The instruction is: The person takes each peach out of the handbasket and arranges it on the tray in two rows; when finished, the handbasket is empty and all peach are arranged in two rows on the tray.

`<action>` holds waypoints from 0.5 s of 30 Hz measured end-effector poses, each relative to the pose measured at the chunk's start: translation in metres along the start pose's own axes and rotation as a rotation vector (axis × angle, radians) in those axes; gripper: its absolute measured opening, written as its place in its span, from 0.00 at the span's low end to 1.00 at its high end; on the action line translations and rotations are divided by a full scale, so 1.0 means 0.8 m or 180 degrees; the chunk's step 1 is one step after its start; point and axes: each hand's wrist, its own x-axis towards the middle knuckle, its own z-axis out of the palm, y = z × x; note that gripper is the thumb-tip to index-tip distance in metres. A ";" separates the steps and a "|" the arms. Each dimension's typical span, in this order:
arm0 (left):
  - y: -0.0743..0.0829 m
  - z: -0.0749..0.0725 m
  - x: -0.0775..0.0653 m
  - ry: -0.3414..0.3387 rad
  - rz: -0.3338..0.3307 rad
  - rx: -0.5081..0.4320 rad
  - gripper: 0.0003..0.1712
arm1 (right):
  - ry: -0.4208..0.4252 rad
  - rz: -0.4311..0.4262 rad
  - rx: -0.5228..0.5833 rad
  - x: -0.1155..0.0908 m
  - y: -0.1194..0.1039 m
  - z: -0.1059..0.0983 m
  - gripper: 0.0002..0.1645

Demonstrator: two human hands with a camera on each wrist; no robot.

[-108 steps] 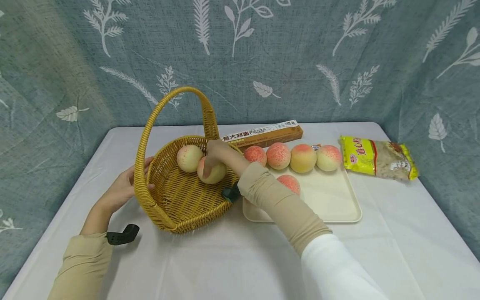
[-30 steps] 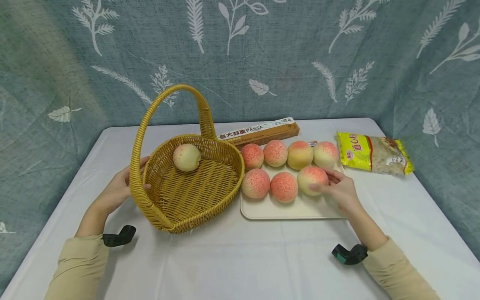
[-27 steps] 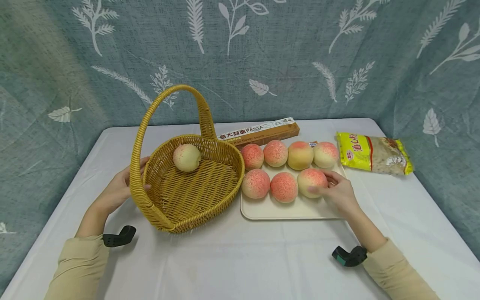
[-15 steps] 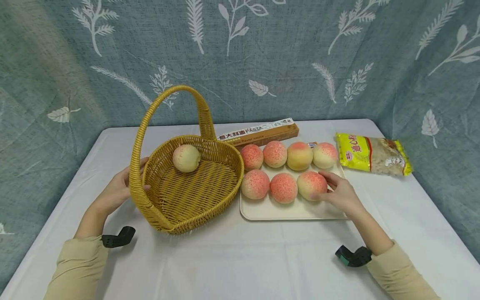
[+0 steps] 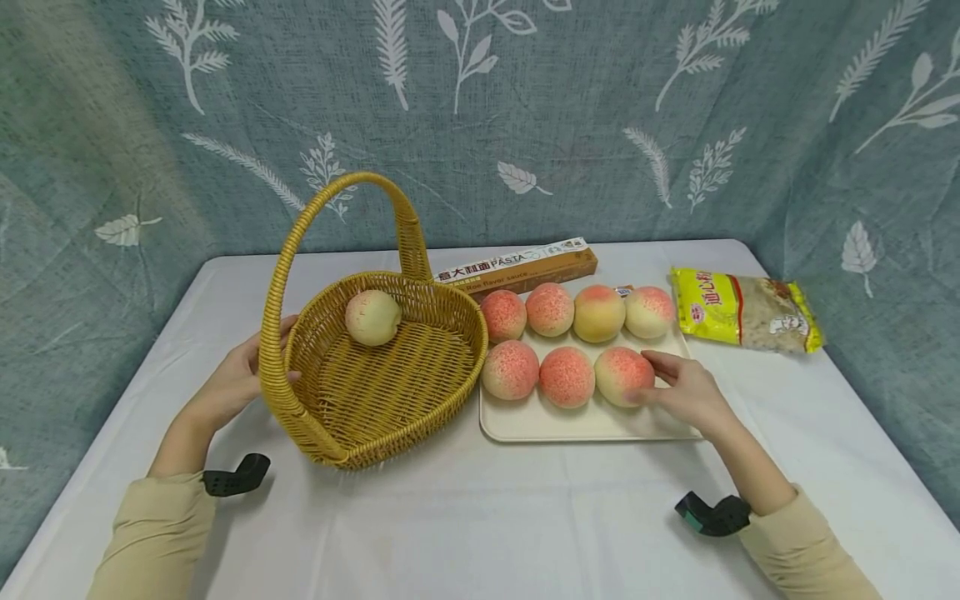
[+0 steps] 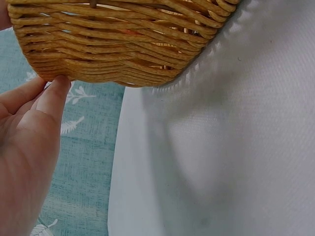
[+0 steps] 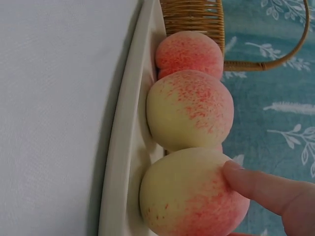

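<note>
My left hand (image 5: 232,379) grips the rim of a woven wicker basket (image 5: 390,392) with a tall handle, at the left of the head view. In the left wrist view, thumb and fingers meet the basket's rim. One pale peach (image 5: 373,317) lies inside, near the back. On a cream tray (image 5: 577,427) several peaches stand in two rows. My right hand (image 5: 693,392) holds the rightmost front peach (image 5: 624,377), thumb at its front side and fingers behind. The right wrist view shows one fingertip pressed on this peach (image 7: 192,196).
A pasta box (image 5: 525,267) lies behind the tray, next to the basket. To the right is a yellow packet (image 5: 742,310). A small printed wrapper (image 5: 624,290) shows behind the back row. A white cloth (image 5: 480,525) covers the table, and a patterned curtain (image 5: 585,125) hangs behind.
A peach has left the basket since the earliest frame, and the tray's front row has filled out. Lately the front-right peach shifted slightly nearer with my right hand. My left hand stays on the basket.
</note>
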 end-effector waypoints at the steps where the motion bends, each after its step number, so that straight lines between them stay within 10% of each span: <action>1: 0.000 0.000 0.000 -0.0004 0.0000 -0.0010 0.48 | 0.0029 0.0001 0.0004 0.000 0.000 0.000 0.44; 15: -0.002 0.000 0.000 -0.0004 0.0005 0.0019 0.47 | 0.0140 0.0089 -0.0323 -0.005 -0.005 0.006 0.46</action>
